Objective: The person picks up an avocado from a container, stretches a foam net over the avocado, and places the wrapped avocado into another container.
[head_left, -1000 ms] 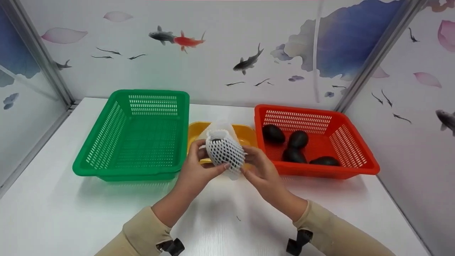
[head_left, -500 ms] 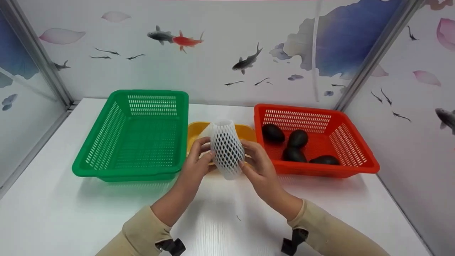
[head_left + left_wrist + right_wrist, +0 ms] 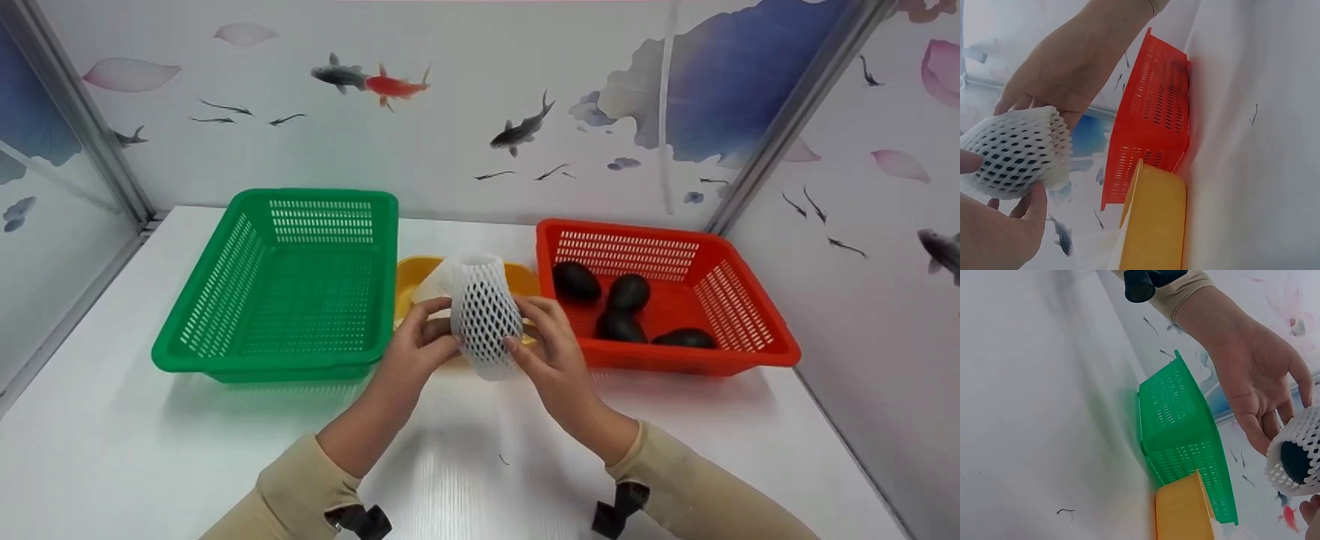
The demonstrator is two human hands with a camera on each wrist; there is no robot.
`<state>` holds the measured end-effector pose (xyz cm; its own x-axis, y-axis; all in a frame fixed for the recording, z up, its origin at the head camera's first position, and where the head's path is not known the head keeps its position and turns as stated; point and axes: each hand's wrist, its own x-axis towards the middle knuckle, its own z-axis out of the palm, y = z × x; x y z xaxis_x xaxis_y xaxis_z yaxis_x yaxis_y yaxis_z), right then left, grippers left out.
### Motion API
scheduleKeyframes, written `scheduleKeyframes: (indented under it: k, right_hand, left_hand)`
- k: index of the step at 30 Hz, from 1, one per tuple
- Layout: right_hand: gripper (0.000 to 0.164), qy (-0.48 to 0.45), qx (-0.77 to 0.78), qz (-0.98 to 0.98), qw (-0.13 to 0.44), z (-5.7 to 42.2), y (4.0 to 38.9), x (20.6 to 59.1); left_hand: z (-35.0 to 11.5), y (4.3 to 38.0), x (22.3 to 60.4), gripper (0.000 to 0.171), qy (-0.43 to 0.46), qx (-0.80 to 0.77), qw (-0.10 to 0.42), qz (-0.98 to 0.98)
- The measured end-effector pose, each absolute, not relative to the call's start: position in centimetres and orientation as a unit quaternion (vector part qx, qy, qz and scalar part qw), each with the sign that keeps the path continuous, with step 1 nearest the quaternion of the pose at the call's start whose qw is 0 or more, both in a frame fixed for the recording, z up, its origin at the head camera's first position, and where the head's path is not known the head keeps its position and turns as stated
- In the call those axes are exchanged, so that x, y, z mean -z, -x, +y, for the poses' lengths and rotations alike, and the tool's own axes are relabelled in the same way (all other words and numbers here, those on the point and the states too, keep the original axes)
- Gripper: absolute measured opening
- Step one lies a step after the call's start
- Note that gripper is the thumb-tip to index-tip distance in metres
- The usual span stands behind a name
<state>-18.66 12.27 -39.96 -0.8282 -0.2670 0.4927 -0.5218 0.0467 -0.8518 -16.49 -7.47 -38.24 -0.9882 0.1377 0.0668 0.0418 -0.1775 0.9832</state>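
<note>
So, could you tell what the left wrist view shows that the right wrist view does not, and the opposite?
Only the left wrist view shows the red basket. Only the right wrist view shows the green basket and the black wrist device. Both show the yellow container, the white foam net around a dark object, the white table, and parts of the left hand and right hand.

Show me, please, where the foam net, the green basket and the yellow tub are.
Foam net (image 3: 487,316): head view, middle of its mesh side.
Green basket (image 3: 307,304): head view, its floor.
Yellow tub (image 3: 1157,219): left wrist view, its outer wall.
</note>
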Motion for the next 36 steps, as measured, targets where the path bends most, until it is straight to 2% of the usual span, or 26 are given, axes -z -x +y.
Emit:
scheduleKeyframes:
  k: [5,9,15,21,29,36]
  right_hand:
    - [0.044,-0.279,-0.601,-0.734,0.152,12.4,18.5,40.0]
    - [0.036,-0.285,-0.591,-0.732,0.184,12.3,18.4,40.0]
    - [0.023,-0.305,-0.584,-0.716,0.231,12.2,18.5,40.1]
    - [0.024,-0.321,-0.596,-0.684,0.272,12.2,18.9,40.2]
    - [0.025,-0.299,-0.626,-0.686,0.219,12.2,18.6,40.0]
    - [0.043,-0.294,-0.620,-0.702,0.189,11.9,18.2,39.9]
  left_hand:
    - [-7.3,16.6,38.2,0.048,-0.033,-0.767,0.050,0.638]
    - [-7.2,16.4,37.8,0.048,-0.019,-0.767,0.055,0.639]
    - [-7.3,16.2,37.5,0.034,-0.027,-0.783,0.046,0.620]
    - [-7.3,16.2,37.6,0.030,-0.039,-0.782,0.022,0.621]
    - [-7.4,16.2,37.4,0.056,-0.026,-0.790,0.016,0.613]
    - [-7.4,16.1,37.1,0.062,-0.027,-0.783,0.041,0.620]
